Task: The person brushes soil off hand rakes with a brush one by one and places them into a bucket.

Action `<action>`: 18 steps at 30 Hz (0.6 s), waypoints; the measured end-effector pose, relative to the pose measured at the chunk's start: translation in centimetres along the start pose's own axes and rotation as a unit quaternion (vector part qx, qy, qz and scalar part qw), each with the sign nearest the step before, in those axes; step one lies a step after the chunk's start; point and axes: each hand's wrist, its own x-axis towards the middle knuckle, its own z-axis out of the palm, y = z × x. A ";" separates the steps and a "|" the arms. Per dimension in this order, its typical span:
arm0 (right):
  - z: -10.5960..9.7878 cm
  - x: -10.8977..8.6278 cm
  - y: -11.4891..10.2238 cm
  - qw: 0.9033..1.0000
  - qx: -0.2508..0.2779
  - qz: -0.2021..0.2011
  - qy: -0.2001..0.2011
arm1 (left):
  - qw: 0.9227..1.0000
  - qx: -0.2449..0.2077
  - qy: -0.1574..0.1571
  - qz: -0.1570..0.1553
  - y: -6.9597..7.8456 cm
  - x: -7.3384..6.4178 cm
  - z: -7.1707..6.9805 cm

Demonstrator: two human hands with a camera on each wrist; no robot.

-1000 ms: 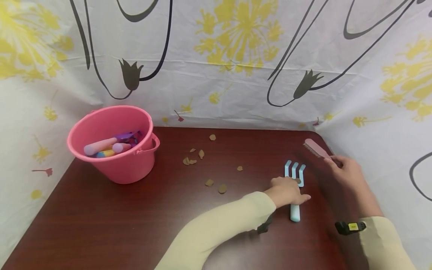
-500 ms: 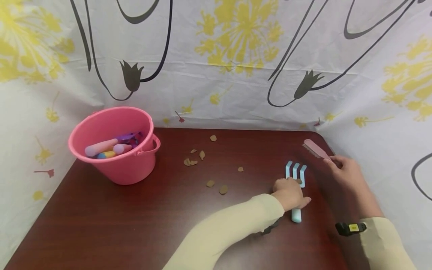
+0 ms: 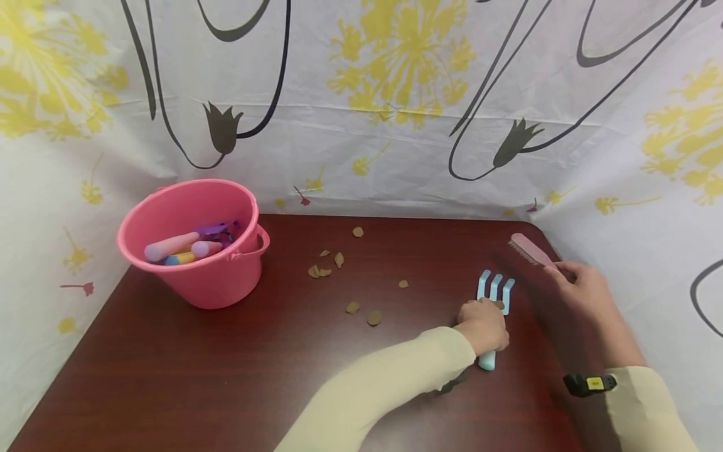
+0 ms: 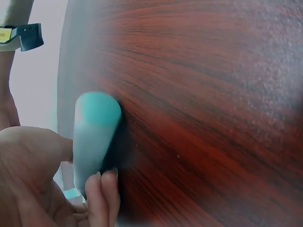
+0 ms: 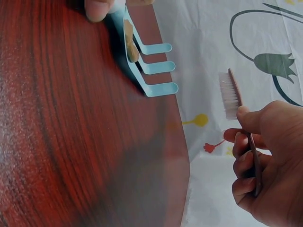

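With my left hand [image 3: 482, 326] I grip a light blue toy rake [image 3: 487, 361] at the table's right side. In the left wrist view the thumb lies along one side of its pale handle [image 4: 92, 137] and the fingertips along the other. The three bent tines point away from me, and brown dried pieces [image 5: 130, 42] sit on the rake's head in the right wrist view. My right hand [image 3: 584, 301] holds a small pink brush [image 3: 531, 250] by its handle, raised near the table's right edge, bristles facing left. The brush and rake are apart.
A pink bucket [image 3: 220, 285] stands at the back left, holding toys with pink, purple and yellow parts. Several brown flat pieces [image 3: 374, 317] lie scattered over the dark wooden table [image 3: 169, 370]. A patterned white cloth [image 3: 316, 144] hangs behind and at both sides.
The left hand has shifted slightly right and its thumb, which stuck out, has folded in around the handle. The handle's end has swung a little left. The right hand with the brush stays nearly still.
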 end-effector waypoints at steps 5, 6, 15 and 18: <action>-0.1 -0.1 0.0 1.000 -0.008 -0.011 0.008 | 0.999 -0.029 0.003 0.015 -0.4 0.3 0.0; -0.1 -0.1 0.0 1.000 -0.012 -0.014 0.011 | 0.999 -0.034 0.002 0.016 -0.5 0.2 0.0; -0.1 -0.3 0.1 1.000 -0.015 -0.012 0.012 | 0.992 -0.086 0.049 0.079 -2.8 -0.8 -0.8; -0.2 -0.2 0.1 1.000 -0.014 -0.007 0.012 | 0.987 -0.112 0.057 0.097 -3.4 -0.8 -0.9</action>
